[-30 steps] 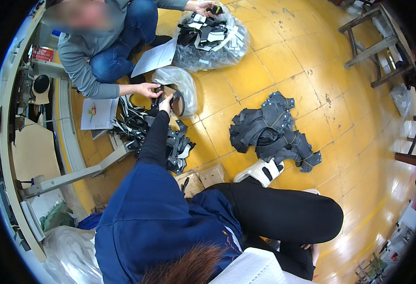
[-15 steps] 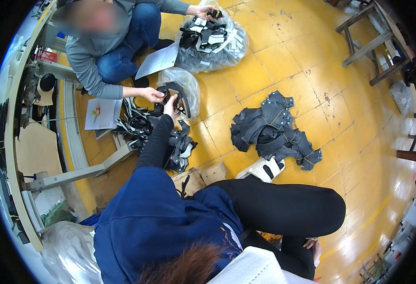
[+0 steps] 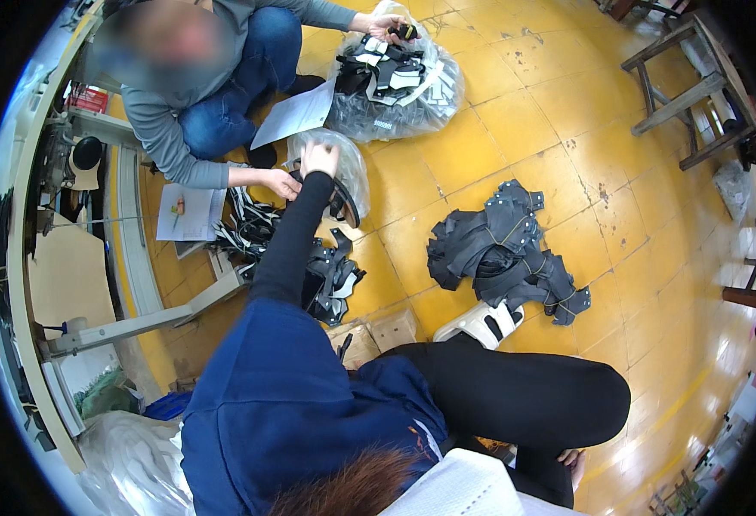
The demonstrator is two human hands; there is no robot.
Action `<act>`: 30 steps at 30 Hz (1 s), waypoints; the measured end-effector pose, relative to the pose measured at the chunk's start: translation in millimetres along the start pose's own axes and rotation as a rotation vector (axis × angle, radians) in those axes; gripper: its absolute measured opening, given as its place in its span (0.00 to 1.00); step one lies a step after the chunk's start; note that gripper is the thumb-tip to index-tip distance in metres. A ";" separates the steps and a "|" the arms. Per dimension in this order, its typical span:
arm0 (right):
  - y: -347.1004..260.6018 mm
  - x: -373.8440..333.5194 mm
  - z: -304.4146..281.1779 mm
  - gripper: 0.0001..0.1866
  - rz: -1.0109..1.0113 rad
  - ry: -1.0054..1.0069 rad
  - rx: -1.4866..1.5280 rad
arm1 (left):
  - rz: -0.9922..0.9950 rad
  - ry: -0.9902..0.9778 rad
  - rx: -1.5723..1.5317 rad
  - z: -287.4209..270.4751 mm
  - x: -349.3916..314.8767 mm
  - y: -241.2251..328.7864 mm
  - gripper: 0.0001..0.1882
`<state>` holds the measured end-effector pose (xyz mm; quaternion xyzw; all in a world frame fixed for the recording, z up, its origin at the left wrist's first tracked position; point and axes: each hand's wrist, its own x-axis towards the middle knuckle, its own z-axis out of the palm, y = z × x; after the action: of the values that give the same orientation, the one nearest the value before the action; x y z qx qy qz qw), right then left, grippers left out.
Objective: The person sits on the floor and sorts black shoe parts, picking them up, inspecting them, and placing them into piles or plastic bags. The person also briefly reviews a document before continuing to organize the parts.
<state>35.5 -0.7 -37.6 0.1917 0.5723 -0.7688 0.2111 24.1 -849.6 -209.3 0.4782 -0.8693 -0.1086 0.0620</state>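
Observation:
My left arm reaches forward, and my left hand (image 3: 319, 159) is closed on a black curved strap piece (image 3: 349, 206), partly hidden under my hand and sleeve. It is over a clear plastic bag (image 3: 354, 163). Close to my wrist is a co-worker's hand (image 3: 285, 184); whether it touches the piece, I cannot tell. The co-worker's other hand (image 3: 386, 29) holds a small black item above a bag of black and white strips (image 3: 386, 69). My right hand (image 3: 574, 464) lies by my dark trouser leg, mostly hidden, its visible fingers loosely extended.
Bundles of black pieces (image 3: 507, 249) tied with yellowish bands lie on the yellow tile floor. More black and white strips (image 3: 253, 224) lie below my left arm. Paper sheets (image 3: 190, 212), a cardboard box (image 3: 391, 329), a machine frame (image 3: 137, 331) and a wooden stool (image 3: 679, 107) stand around.
My left hand has turned over and moved slightly forward, its back now upward over the black piece. The co-worker's near hand has shifted slightly down. The whole view has moved a little.

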 end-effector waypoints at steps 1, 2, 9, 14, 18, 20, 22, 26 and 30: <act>0.3 -1.2 -0.8 0.22 0.006 -0.018 -0.004 | 0.060 0.171 0.089 6.3 2.1 3.5 0.21; 0.7 -1.0 -1.4 0.22 0.002 -0.036 -0.004 | 0.106 0.120 0.195 7.8 15.9 1.7 0.22; -23.7 11.6 -1.9 0.24 -0.008 -0.249 -0.405 | -0.176 -0.189 0.240 13.5 75.2 -9.6 0.32; -84.1 16.6 35.4 0.16 0.199 -0.238 -0.911 | 0.434 0.191 -0.544 -31.0 -2.9 74.1 0.14; -148.6 24.0 100.6 0.15 0.003 -0.251 -1.336 | 0.700 -0.072 -0.894 -82.8 -107.7 224.8 0.16; -164.8 36.0 142.7 0.18 -0.340 -0.285 -1.215 | 0.935 -0.226 -1.082 -107.5 -164.1 311.8 0.21; -178.8 49.3 176.9 0.32 -0.502 -0.334 -1.183 | 1.254 -0.437 -1.212 -135.8 -214.5 395.1 0.25; -177.3 60.3 219.6 0.42 -0.995 0.019 -0.929 | 1.356 -1.181 -1.324 -200.4 -321.8 508.5 0.28; -190.1 41.2 197.3 0.44 -1.092 0.112 -0.186 | 1.734 -1.175 -1.133 -255.1 -380.8 550.5 0.28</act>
<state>-112.9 -146.1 145.8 -0.1116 0.6644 -0.7015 -0.2325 -168.5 -275.2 172.8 -0.4876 -0.6263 -0.6015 -0.0905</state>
